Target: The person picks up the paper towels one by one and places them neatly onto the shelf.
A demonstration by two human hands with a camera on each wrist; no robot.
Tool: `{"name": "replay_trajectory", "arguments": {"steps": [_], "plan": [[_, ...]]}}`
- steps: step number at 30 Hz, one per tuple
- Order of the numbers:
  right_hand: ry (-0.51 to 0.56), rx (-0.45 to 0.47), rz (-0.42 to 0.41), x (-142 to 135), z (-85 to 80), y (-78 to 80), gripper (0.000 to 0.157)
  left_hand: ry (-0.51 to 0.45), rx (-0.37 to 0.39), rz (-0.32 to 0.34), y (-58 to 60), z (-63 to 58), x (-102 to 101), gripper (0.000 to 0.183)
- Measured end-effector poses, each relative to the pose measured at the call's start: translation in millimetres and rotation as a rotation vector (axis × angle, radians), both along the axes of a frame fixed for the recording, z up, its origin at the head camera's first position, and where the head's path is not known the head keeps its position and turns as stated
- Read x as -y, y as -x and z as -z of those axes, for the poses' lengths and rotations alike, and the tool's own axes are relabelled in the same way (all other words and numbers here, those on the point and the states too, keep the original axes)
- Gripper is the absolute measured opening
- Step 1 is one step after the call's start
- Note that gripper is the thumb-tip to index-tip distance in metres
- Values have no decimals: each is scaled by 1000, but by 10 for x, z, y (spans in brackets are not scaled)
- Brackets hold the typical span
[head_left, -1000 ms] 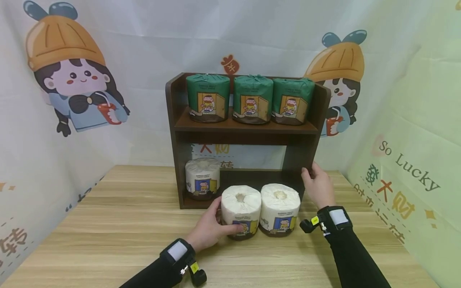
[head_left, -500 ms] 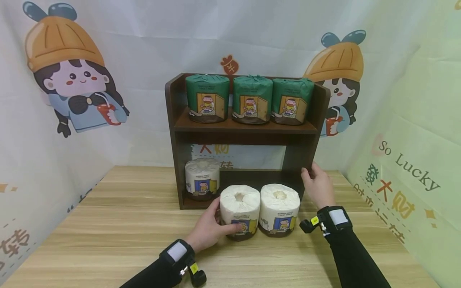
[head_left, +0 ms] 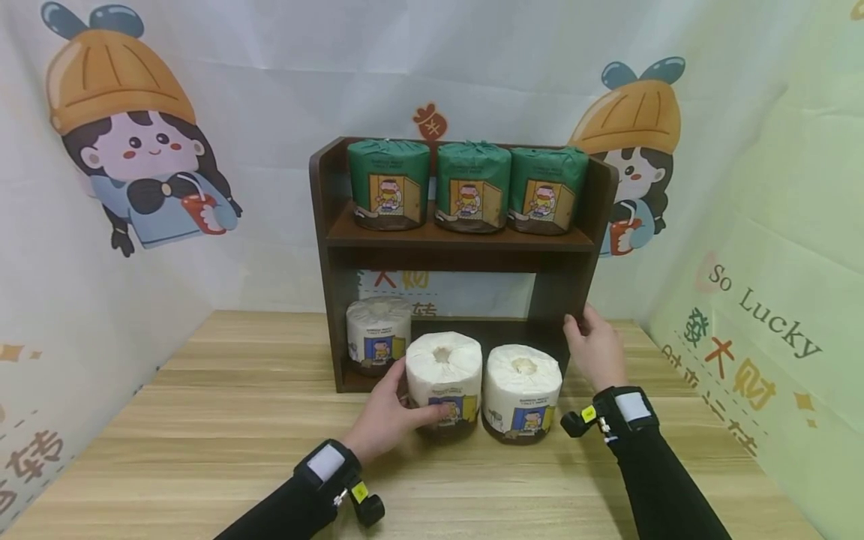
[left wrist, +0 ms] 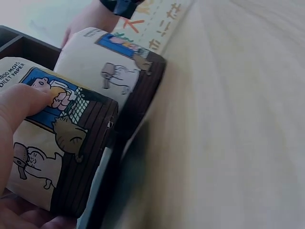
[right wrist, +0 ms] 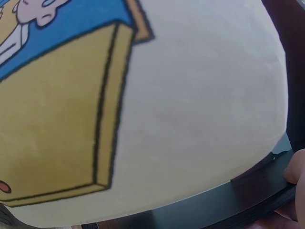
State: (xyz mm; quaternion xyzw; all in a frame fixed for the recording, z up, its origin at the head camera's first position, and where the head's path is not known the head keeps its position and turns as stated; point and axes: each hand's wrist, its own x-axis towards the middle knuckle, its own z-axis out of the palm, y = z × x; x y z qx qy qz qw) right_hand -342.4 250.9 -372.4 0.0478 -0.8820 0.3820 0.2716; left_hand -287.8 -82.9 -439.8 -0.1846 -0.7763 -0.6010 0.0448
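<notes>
My left hand grips a white-wrapped toilet paper roll, thumb across its printed front and fingers round its far left side. In the left wrist view that roll shows its dark base raised off the table. Just to its right, a second white toilet paper roll stands upright in front of the shelf; it fills most of the right wrist view. My right hand pinches the front edge of the right side panel of the dark brown two-tier shelf. A third white roll stands in the lower compartment's left end.
Three green-wrapped toilet paper rolls line the shelf's upper tier. The shelf stands towards the back of a light wood table. A printed cloth backdrop hangs behind and at both sides.
My left hand has raised its roll a little and moved it slightly left, widening the gap to the second roll. My right hand has stayed on the shelf's side panel.
</notes>
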Motion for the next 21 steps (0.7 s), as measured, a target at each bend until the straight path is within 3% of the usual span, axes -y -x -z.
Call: {"name": "replay_trajectory", "arguments": {"steps": [5,10,21], "plan": [[1,2,-3,-1,5,8,30,-20,-1,-12,101,-79,-3,100],[-4,-10,-1,-4,14,22,29,22,25,-61,204,-138,-47,101],[0,0,-1,-3,15,24,29,70,30,-108,381,-44,-154,102]]}}
